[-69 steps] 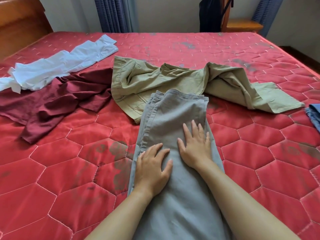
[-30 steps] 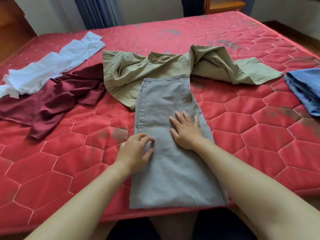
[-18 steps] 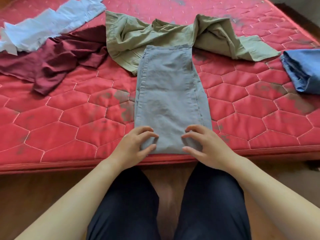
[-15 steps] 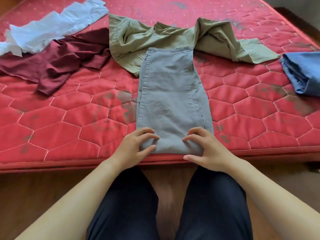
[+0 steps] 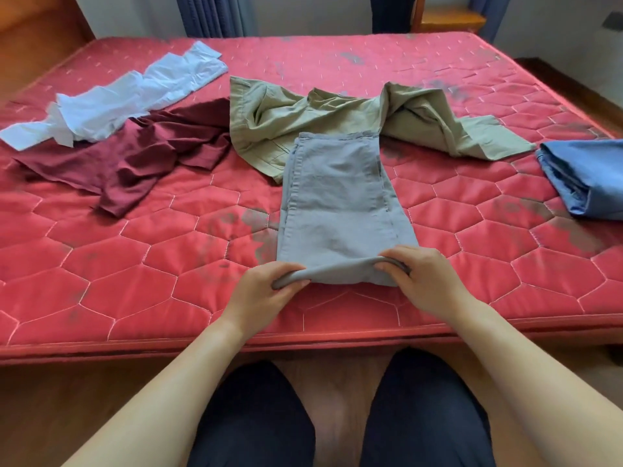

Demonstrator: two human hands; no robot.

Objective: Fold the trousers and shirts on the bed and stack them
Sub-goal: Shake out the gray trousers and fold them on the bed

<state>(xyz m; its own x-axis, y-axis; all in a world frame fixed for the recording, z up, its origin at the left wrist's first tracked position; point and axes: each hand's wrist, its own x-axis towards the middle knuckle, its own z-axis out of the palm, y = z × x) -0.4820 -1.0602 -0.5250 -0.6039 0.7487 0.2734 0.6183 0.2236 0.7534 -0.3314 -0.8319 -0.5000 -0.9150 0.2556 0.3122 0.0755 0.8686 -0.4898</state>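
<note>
Head view: the long grey folded cotton trousers lie on the red quilted mattress, long axis running away from the person. Left hand and right hand each pinch a near-end corner, equally close; the fold likely goes forward.

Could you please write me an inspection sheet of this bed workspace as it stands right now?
Surface: red quilted mattress, dark stains in places.
Job's things: grey trousers folded lengthwise, far end lying over crumpled olive trousers; maroon shirt and white garment unfolded at left; blue garment folded at right.
Clutter: nothing seen.
Hands: left hand and right hand each grip a near corner of the grey trousers, lifting that end.
Cables: nothing seen.
Surroundings: blue curtain, wooden headboard, wooden floor.
</note>
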